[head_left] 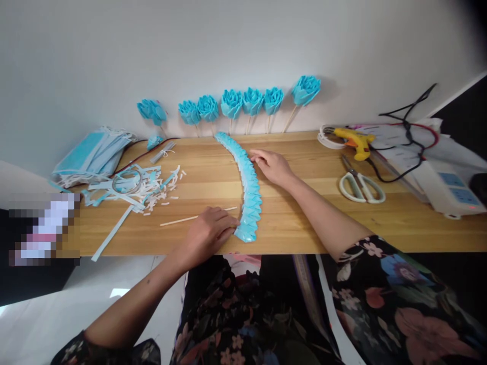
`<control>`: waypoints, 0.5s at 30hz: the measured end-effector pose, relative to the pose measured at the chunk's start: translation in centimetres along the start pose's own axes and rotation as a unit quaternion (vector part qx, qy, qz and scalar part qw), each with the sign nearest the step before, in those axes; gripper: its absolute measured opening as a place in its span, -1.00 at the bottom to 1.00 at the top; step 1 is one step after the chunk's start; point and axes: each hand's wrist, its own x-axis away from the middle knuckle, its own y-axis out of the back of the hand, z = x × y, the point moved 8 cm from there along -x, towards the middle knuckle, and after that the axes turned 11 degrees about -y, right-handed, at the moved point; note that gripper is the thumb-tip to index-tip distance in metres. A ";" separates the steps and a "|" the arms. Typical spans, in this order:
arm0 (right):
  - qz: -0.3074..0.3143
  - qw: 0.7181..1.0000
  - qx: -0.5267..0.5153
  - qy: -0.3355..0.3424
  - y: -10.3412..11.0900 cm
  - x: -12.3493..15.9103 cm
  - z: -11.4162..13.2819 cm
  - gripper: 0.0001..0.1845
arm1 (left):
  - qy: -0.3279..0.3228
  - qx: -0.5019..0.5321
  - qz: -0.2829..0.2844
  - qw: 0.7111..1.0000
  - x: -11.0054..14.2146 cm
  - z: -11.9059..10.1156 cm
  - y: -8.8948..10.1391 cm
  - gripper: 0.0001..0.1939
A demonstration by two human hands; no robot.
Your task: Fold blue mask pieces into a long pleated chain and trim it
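Note:
A long pleated strip (pixel 249 190) of light-blue mask fabric lies in a curve across the wooden table, its near end close to the front edge. My left hand (pixel 213 230) is at that near end, with thumb and fingers closed on the strip's left edge. On the other side, my right hand (pixel 272 167) rests by the upper part of the strip. Its index finger is stretched out to the pleated edge, and it grips nothing visible. A thin wooden stick (pixel 178 221) lies on the table, partly hidden behind my left hand.
Several blue fabric flowers on sticks (pixel 232 104) lean against the wall. Left are stacked face masks (pixel 89 152), cut scraps (pixel 152 190) and a roll of tape (pixel 127 182). Right are scissors (pixel 359 185), a yellow glue gun (pixel 355 142) and a white power strip (pixel 449 187).

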 end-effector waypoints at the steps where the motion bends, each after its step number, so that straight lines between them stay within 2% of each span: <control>1: 0.000 1.000 -0.002 0.000 0.0 0.0 0.0 -0.57 | -0.001 -0.001 0.005 1.000 0.0 0.0 0.0 -0.80; 15: 0.013 1.000 -0.005 0.002 0.0 0.3 0.3 -0.56 | -0.021 -0.004 0.026 0.999 -0.5 -1.1 0.1 -0.76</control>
